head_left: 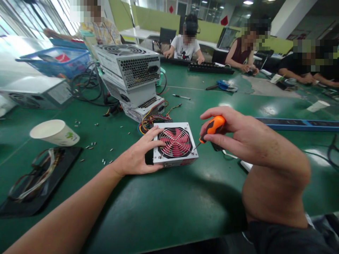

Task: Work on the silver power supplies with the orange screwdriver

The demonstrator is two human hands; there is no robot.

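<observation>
A computer power supply (173, 162) lies on the green table with its red fan (175, 141) and wire grille facing up. My left hand (141, 151) grips its left side, thumb along the near edge and fingers over the top near the grille. Pinched in my right hand (233, 128) is an orange and black screwdriver (213, 127), tilted so that its thin shaft points down at the near right corner of the casing. Whether the tip sits in a screw there is too small to tell. Coloured wires (149, 123) bunch behind the casing.
Stacked power supplies (137, 72) stand behind, with another power supply (37, 91) at left. A paper cup (54, 132), glasses (39, 173) and several small metal pieces lie left. A pen (181, 96) and blue-handled pliers (224, 85) lie farther back. Other people sit across the table.
</observation>
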